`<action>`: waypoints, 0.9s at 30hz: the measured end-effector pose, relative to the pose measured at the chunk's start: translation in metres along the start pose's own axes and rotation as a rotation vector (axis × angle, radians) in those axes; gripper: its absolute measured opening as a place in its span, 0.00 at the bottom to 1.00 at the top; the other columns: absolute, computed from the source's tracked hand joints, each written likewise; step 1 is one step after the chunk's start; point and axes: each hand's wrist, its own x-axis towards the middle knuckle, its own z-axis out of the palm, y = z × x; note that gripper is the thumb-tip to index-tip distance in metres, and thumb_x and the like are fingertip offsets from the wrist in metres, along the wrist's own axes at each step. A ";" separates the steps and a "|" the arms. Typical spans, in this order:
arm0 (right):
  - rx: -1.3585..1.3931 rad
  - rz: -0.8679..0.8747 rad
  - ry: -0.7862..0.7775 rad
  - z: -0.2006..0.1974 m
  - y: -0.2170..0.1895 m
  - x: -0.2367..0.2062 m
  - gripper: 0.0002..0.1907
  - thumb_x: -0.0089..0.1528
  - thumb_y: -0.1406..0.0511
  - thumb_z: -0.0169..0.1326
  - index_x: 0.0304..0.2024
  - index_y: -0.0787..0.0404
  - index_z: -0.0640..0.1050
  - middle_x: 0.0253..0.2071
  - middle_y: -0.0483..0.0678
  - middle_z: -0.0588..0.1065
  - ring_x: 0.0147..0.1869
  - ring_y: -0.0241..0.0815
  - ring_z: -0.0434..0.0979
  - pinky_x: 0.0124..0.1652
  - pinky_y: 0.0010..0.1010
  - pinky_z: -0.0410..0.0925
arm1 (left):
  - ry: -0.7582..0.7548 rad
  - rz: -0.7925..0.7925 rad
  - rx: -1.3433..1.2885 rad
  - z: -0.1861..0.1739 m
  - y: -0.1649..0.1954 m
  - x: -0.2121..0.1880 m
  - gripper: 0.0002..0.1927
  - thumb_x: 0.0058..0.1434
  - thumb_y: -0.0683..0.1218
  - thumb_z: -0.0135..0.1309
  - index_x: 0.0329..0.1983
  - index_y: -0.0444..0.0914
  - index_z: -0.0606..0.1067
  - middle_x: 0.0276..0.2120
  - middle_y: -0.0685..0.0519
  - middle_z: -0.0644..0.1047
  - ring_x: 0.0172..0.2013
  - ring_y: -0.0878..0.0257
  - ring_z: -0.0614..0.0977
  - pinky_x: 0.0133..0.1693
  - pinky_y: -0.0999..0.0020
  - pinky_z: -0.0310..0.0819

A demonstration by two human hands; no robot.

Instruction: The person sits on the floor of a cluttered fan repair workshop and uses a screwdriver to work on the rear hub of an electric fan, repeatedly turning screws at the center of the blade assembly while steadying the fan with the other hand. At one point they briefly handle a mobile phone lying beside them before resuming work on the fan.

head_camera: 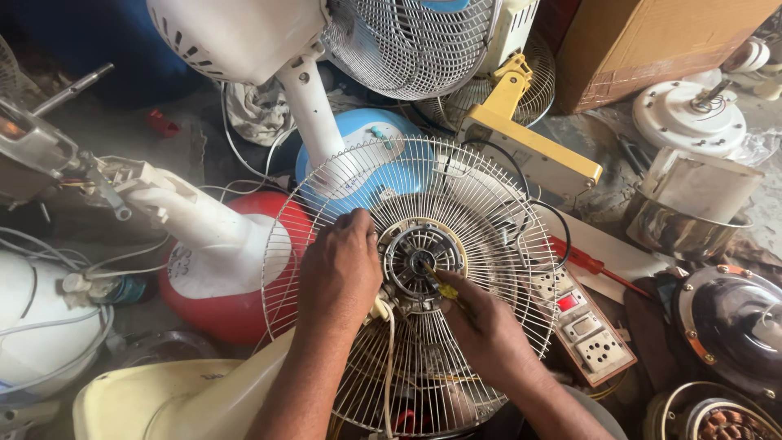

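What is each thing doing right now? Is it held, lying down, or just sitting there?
Left hand: resting on the wire fan guard, holding it steady.
Right hand: gripping a yellow-handled screwdriver.
Yellow-handled screwdriver: tip at the fan's motor hub.
Wire fan guard: lying flat, still on the fan.
Red-handled screwdriver: lying loose, untouched.
Socket board: lying flat, red switch showing.

White wire fan guard (489,212) — yellow, maybe black, screwdriver (446,289); red/blue fan bases.

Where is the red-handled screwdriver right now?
In the head view, the red-handled screwdriver lies unheld at right of centre, just past the wire fan guard, above the switch board and to the right of the right hand.
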 end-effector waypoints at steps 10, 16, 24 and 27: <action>-0.363 -0.398 -0.343 -0.060 -0.004 0.049 0.26 0.64 0.66 0.54 0.65 0.41 0.75 0.49 0.46 0.85 0.42 0.38 0.86 0.45 0.35 0.78 | -0.053 -0.027 -0.036 -0.007 -0.002 -0.005 0.06 0.67 0.44 0.51 0.40 0.36 0.73 0.38 0.47 0.80 0.38 0.52 0.83 0.40 0.55 0.78; -0.697 -0.425 -0.641 -0.081 -0.061 0.112 0.26 0.61 0.71 0.51 0.55 0.36 0.81 0.53 0.36 0.82 0.50 0.38 0.84 0.54 0.40 0.75 | 0.038 0.012 -0.043 0.002 -0.010 -0.006 0.06 0.65 0.41 0.51 0.43 0.35 0.73 0.38 0.44 0.80 0.39 0.47 0.83 0.41 0.52 0.78; -1.324 -0.826 -0.534 -0.045 -0.112 0.115 0.16 0.57 0.65 0.60 0.44 0.36 0.85 0.43 0.34 0.77 0.54 0.41 0.70 0.50 0.38 0.69 | 0.089 0.026 -0.063 0.009 -0.012 -0.009 0.11 0.56 0.36 0.53 0.43 0.34 0.73 0.38 0.42 0.81 0.40 0.45 0.83 0.43 0.50 0.76; -1.327 -1.036 -0.450 -0.041 -0.116 0.105 0.10 0.62 0.64 0.58 0.36 0.38 0.85 0.40 0.35 0.78 0.51 0.40 0.71 0.49 0.37 0.69 | 0.101 0.030 -0.069 0.010 -0.010 -0.012 0.09 0.58 0.37 0.53 0.42 0.34 0.73 0.38 0.41 0.80 0.40 0.44 0.82 0.43 0.49 0.76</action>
